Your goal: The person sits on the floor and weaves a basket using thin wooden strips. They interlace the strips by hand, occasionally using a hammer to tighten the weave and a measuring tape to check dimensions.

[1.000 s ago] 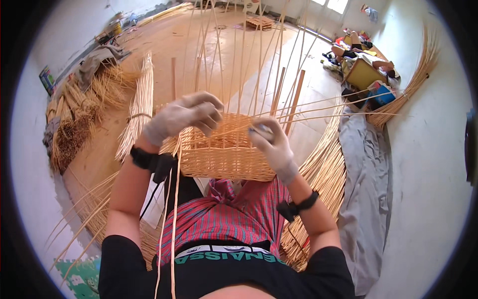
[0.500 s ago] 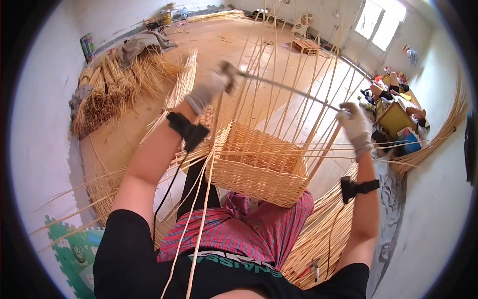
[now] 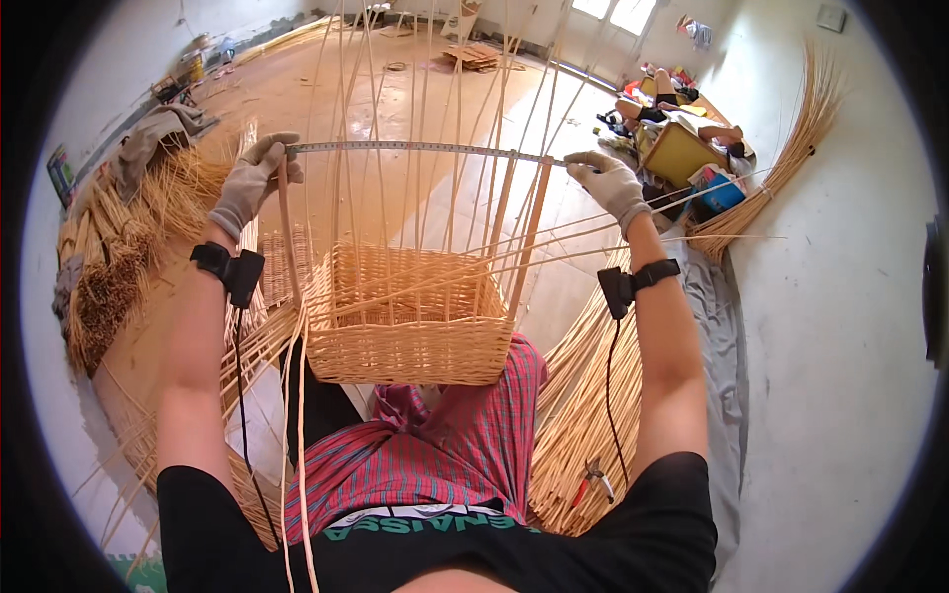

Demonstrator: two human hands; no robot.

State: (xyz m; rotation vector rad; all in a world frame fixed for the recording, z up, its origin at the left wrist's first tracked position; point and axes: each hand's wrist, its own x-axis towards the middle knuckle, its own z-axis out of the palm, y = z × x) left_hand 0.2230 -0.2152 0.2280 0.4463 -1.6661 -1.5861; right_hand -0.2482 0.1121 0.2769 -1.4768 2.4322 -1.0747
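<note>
A narrow tape measure [image 3: 415, 146] is stretched nearly level between my gloved hands. My left hand [image 3: 252, 186] grips one end against the top of the left corner stake [image 3: 288, 232]. My right hand [image 3: 611, 186] pinches the other end, just past the top of a right corner stake [image 3: 532, 232]. Below the tape, a rectangular woven wicker basket [image 3: 405, 353] rests on my lap over a striped red cloth [image 3: 425, 460]. Tall thin rods rise from its walls, passing by the tape. Loose weaving strands cross its front and stick out to both sides.
Bundled wicker rods [image 3: 109, 267] lie at the left. Long rods [image 3: 573, 425] with red-handled pliers [image 3: 593, 481] on them are by my right side. A rod bundle [image 3: 791, 148] leans against the right wall, near a cluttered yellow seat [image 3: 680, 148].
The tape has gone from slanting down rightward to nearly level. My left hand now sits at the left stake's top. The view has turned right, and the basket appears squarer to me.
</note>
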